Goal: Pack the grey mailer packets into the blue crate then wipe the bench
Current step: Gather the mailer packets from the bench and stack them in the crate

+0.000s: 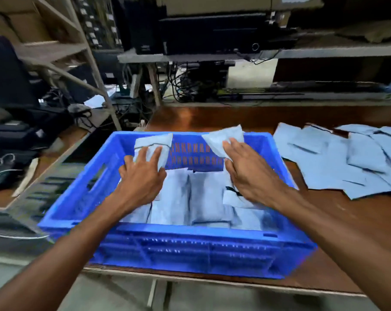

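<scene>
Over the blue crate (179, 243) on the counter (347, 232), the left hand (143, 176) and right hand (253, 173) each pinch a grey packet (152, 142), the other (221, 136) raised near the far wall, probably to fill the gap behind the packed rows (199, 198). More mailers (347, 158) wait spread to the right.

Crate mouth: the blue crate (172, 248) at centre frame is open on top, so I can reach in from above.
Crate floor: packed packets (203, 198) cover the near part; my left hand (143, 178) and right hand (250, 176) fill the middle.
Far wall: my two held packets, left (152, 144) and right (221, 138), leave a bare gap between them.
Right of frame: loose packets (347, 160) cover the bench (212, 118).
Upper centre: a clear strip of bench beyond the crate, closed off behind by a shelf (302, 52).
</scene>
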A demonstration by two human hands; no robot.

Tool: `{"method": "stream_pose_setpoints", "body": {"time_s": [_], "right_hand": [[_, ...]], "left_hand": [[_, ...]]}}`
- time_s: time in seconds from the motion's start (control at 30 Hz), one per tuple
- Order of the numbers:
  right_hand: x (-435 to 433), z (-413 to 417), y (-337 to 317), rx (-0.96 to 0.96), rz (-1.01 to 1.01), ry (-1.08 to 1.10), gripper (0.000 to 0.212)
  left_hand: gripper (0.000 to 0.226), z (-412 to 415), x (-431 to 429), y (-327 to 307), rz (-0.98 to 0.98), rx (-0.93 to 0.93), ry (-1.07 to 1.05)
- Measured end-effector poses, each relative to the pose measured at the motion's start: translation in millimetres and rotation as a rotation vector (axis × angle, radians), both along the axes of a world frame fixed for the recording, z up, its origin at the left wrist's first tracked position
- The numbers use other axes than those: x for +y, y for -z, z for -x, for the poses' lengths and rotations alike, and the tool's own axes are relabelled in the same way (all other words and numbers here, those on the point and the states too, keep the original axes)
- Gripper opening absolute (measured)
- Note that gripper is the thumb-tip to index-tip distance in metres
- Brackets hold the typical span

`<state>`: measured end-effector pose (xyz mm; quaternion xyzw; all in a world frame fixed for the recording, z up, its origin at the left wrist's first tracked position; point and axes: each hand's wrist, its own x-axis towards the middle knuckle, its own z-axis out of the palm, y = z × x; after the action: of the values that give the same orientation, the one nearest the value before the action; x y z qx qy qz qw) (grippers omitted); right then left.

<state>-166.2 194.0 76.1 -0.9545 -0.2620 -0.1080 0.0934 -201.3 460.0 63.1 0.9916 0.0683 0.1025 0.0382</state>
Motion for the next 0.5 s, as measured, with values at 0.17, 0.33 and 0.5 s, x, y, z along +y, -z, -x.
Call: {"method": "stream_pose_setpoints", "body": {"time_s": [0.17, 0.33, 0.5], "right_hand": [[4, -12, 30, 0.177, 0.252, 0.133, 0.074], [2, -6, 47, 0.767, 0.584, 0.293, 0.078], [5, 0, 53, 0.919, 0.680, 0.295, 0.090]], "left_hand": [[0.063, -19, 62, 36, -0.147, 0.372, -0.028], [0.087, -27, 68, 44, -0.099, 0.847, -0.040], [0.100, -25, 67, 43, -0.168, 0.956, 0.010]]}}
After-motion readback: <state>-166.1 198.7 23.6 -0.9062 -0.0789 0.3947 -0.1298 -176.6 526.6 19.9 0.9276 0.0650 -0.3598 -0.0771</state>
